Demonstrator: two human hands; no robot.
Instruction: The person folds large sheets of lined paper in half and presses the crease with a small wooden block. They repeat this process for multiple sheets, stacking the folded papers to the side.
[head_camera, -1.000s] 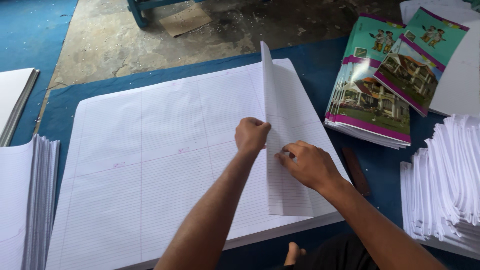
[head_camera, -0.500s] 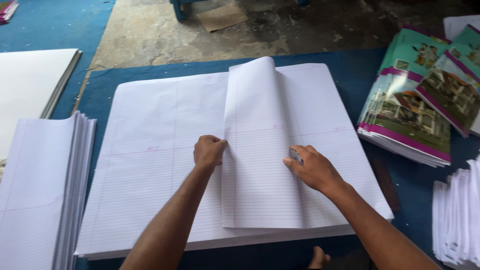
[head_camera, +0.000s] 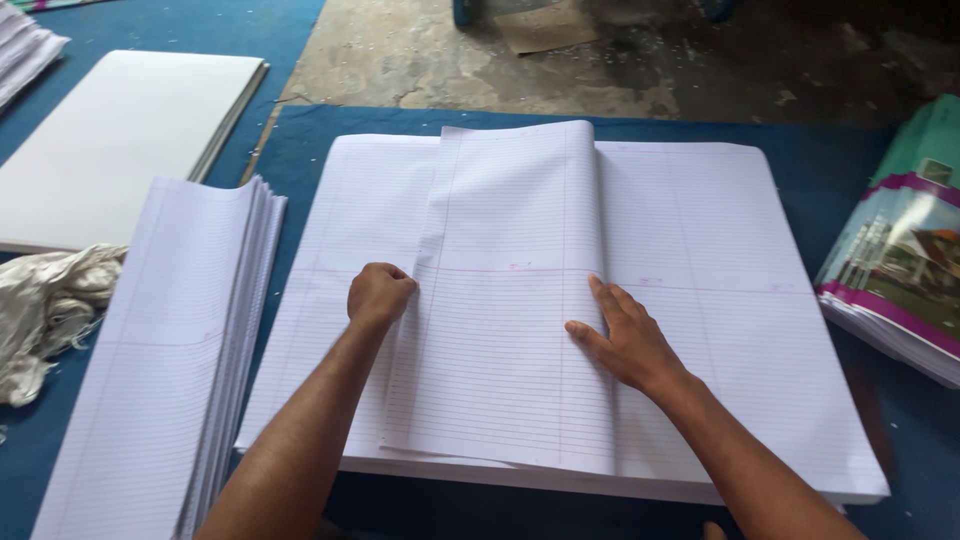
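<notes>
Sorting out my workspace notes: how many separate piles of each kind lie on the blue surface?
Ruled paper piles: 2, the big stack under both hands and the folded pile
Plain white sheet stack: 1
Coloured cover pile: 1
Rag: 1
Total: 5

A blue-covered table (head_camera: 300, 140) carries a big stack of ruled sheets (head_camera: 700, 300) at its middle, folded ruled sheets (head_camera: 170, 350) and a crumpled cloth (head_camera: 50, 300) toward the left edge, white boards (head_camera: 120, 140) at the far left, and colourful covers (head_camera: 900, 270) at the right edge.
</notes>
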